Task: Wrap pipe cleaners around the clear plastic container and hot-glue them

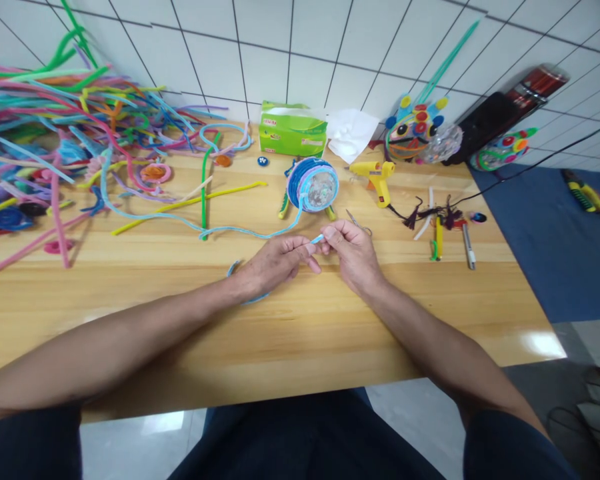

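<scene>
A light blue pipe cleaner (pixel 317 239) is pinched at the middle of the table, with only a short piece showing between my fingertips. My left hand (pixel 284 262) holds it from the left and my right hand (pixel 353 253) from the right, both with thumb and fingers closed. Blue curved stretches show beside and below my left wrist; their link to the held piece is hidden. Just beyond my hands sits a round container (pixel 313 185) wrapped in blue and purple pipe cleaners, a light blue strand trailing from it to the left. Small scissors (pixel 359 223) lie behind my right hand.
A heap of colourful pipe cleaners (pixel 80 133) spreads over the left. Along the wall stand a green tissue pack (pixel 293 130), a decorated figure (pixel 414 130) and a dark bottle (pixel 490 123). A yellow glue gun (pixel 377 179), its cord and a utility knife (pixel 469 247) lie right.
</scene>
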`<state>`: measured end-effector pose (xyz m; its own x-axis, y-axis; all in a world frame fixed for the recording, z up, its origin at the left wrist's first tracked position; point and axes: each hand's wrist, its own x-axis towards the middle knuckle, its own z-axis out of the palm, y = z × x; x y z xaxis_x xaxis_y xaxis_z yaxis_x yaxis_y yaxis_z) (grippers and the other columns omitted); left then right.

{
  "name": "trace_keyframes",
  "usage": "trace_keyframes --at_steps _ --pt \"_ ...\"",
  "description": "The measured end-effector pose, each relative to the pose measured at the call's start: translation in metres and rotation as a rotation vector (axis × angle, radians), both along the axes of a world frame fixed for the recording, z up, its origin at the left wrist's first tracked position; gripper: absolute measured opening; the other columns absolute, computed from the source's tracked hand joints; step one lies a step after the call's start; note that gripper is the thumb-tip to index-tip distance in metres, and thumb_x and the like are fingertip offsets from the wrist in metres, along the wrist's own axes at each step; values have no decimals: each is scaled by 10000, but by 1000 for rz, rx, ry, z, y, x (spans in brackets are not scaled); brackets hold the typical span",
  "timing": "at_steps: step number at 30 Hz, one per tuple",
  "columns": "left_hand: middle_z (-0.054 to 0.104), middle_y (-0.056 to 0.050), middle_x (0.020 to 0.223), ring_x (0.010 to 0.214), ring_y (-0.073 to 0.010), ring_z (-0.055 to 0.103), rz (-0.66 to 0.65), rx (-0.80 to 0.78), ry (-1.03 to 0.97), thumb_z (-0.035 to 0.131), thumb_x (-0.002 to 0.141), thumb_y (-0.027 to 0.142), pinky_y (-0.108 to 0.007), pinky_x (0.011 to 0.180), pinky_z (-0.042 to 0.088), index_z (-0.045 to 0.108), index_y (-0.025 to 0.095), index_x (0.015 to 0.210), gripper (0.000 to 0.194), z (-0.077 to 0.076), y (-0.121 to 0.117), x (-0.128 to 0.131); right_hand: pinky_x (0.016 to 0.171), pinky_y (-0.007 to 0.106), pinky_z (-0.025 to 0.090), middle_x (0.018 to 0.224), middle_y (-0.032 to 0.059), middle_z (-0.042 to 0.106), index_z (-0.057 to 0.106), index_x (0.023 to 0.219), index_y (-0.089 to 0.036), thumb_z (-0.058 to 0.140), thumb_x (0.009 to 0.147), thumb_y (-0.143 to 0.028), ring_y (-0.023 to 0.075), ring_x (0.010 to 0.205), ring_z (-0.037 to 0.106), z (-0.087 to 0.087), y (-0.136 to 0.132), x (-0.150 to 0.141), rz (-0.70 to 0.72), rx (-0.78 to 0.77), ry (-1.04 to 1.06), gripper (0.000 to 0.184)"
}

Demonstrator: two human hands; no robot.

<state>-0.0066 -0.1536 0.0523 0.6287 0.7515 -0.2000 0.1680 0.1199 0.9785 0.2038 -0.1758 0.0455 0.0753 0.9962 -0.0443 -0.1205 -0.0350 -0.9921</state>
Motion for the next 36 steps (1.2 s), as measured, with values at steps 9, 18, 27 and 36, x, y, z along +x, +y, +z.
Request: trace_keyframes --at_steps 9,18,27,36 --pt "781 -29 822 589 -106 480 15 -47 -19 748 991 680 -244 545 368 801 172 1032 513 1 -2 1 669 284 513 780 -61 723 836 998 -256 1096 701 -834 113 675 628 3 4 6 51 -28 101 700" --pt "562 61 654 576 -112 434 3 -31 -76 693 1009 673 -265 570 326 766 192 1002 487 5 -5 3 725 318 537 751 -43 718 783 824 -249 1044 753 -863 127 679 622 -1 -3 -6 43 -3 11 671" --pt "493 52 626 591 -103 399 -62 111 -42 655 1072 703 -265 593 312 587 223 729 594 11 -7 2 700 309 500 741 -51 663 796 866 -237 1072 747 -782 120 681 568 6 -6 -8 -17 -40 87 622" --pt "566 27 708 683 -122 475 -47 135 11 633 1060 707 -278 703 389 582 216 750 582 1 -4 1 689 305 471 723 -47 652 732 809 -246 1023 774 -864 129 684 545 3 -5 -5 126 -10 11 683"
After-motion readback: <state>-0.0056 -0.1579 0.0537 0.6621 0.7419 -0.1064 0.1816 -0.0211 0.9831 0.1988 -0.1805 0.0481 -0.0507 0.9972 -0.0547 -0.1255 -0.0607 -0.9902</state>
